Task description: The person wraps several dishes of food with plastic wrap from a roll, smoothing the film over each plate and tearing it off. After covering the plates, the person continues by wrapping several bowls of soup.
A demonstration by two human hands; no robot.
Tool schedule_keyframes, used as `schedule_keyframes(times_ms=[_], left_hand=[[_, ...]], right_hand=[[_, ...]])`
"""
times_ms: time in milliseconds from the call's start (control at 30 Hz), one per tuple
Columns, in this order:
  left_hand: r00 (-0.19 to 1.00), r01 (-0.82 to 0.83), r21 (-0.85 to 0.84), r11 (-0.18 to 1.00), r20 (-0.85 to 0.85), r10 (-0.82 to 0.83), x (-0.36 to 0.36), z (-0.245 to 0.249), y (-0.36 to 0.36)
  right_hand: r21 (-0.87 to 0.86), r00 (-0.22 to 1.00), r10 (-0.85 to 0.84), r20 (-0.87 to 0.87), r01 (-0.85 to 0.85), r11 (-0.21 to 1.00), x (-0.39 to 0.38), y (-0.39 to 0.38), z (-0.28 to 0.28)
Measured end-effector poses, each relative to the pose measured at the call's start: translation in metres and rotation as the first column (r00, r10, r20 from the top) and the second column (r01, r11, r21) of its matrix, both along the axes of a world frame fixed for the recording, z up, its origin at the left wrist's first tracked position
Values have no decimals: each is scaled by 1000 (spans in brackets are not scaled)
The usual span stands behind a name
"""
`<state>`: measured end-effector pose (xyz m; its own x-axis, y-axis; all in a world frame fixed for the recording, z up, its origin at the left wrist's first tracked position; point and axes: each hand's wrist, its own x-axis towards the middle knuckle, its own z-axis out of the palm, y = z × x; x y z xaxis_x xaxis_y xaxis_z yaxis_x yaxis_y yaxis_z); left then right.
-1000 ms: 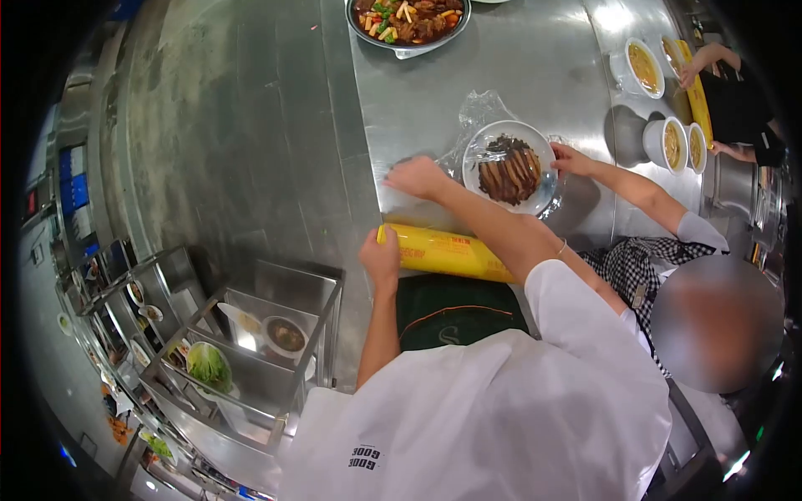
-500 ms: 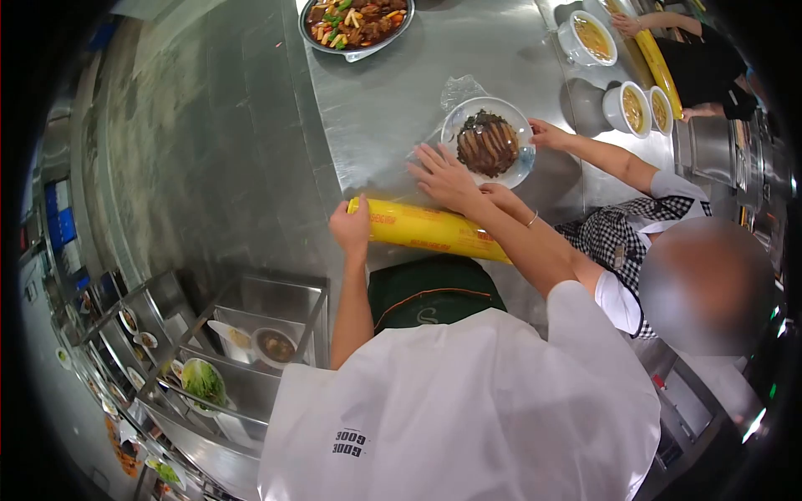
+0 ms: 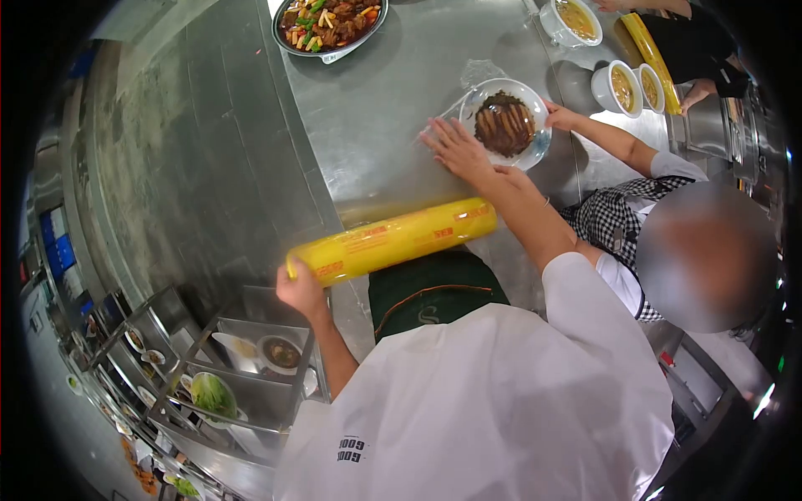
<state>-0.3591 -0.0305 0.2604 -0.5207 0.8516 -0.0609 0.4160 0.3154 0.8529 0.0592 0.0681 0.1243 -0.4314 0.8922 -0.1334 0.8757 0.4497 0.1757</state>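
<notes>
My left hand (image 3: 302, 288) grips the left end of a yellow roll of cling film (image 3: 397, 238), which lies slantwise in front of my green apron (image 3: 434, 292). My right hand (image 3: 459, 150) is flat with fingers stretched out, just left of a white plate (image 3: 545, 142). Sliced dark meat (image 3: 505, 125) sits on the plate under clear film (image 3: 480, 71), and loose film crumples at its upper left edge. A co-worker's hand (image 3: 561, 117) holds the plate's right rim; their other hand (image 3: 516, 177) is partly behind my right forearm.
A large bowl of meat and vegetables (image 3: 330, 25) stands at the table's far left. White bowls of yellow food (image 3: 618, 88) stand at right, near another yellow roll (image 3: 652, 63) and a second person. A metal rack (image 3: 242, 367) with dishes is at lower left.
My left hand has swung the roll left and toward my body, out from beneath my right forearm. The plate and my right hand appear slightly farther right and up; the view has shifted too.
</notes>
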Motion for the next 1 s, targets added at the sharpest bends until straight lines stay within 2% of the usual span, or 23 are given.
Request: schedule_keyframes(times_ms=[67,133,167,200,233,267,333,367,400,433,467,500,567,600,667,767,800,833,867,900,967,1000], left_hand=[[997,-78,38,996,-8,79,-21,10,-6],[987,-151,55,987,60,147,-19,56,-1],[987,-117,64,991,-101,123,-41,56,-6],[988,-152,67,986,-14,153,-60,57,-12],[983,-182,24,983,-26,182,-70,69,-15],[982,-183,45,982,56,180,-88,69,-21],[962,-256,33,966,107,251,-95,74,-27],[962,-259,39,965,99,255,-100,73,-29],[966,-253,14,967,64,251,-105,66,-32],[969,-246,-12,969,31,246,-112,57,-33],[975,-218,-17,976,37,218,-121,41,-35],[976,-215,-5,977,45,215,-114,32,-31],[968,-227,44,973,117,220,-76,8,-18],[957,-245,78,966,180,228,-60,-7,-11],[968,-152,56,987,208,138,-54,-58,-9],[929,-109,8,994,357,99,-15,-121,2],[919,-86,-7,996,385,82,-2,-133,3],[940,-24,-17,1000,340,28,0,-160,-1],[956,32,-25,999,291,-23,0,-182,0],[958,18,0,1000,285,-17,7,-187,3],[928,166,-63,984,347,-134,18,-192,5],[930,146,-50,988,346,-120,14,-197,7]], right_hand=[[75,999,-21,33,19,997,9,5,3],[115,1000,-27,15,25,993,23,9,-2],[102,1000,-30,-2,30,994,31,7,-4],[90,999,-33,-20,35,995,36,7,-5],[139,999,-11,-48,17,990,39,5,-13],[146,998,-4,-56,12,989,37,7,-12],[225,981,-31,-190,74,971,28,-1,-11],[228,979,-26,-200,72,971,17,-9,-9],[208,902,-69,-426,171,963,2,-23,-3],[163,772,-105,-627,261,951,-15,-37,4],[-96,642,-298,-706,330,939,-33,-57,14],[-352,492,-493,-717,355,866,-48,-79,22],[-733,279,-832,-480,393,555,-66,-113,2],[-723,277,-829,-485,406,559,-65,-121,-12],[-837,-89,-939,-333,486,251,-59,-131,-37],[-813,-34,-956,-291,536,229,-2,-125,-52],[-744,-41,-954,-297,636,204,8,-126,-62],[-667,-42,-950,-310,721,186,16,-124,-75],[-687,-138,-909,-392,701,190,25,-125,-84],[-707,-233,-855,-464,679,198,37,-131,-89],[-724,-213,-877,-430,662,194,57,-129,-92],[-721,-195,-876,-441,658,217,63,-129,-93]])
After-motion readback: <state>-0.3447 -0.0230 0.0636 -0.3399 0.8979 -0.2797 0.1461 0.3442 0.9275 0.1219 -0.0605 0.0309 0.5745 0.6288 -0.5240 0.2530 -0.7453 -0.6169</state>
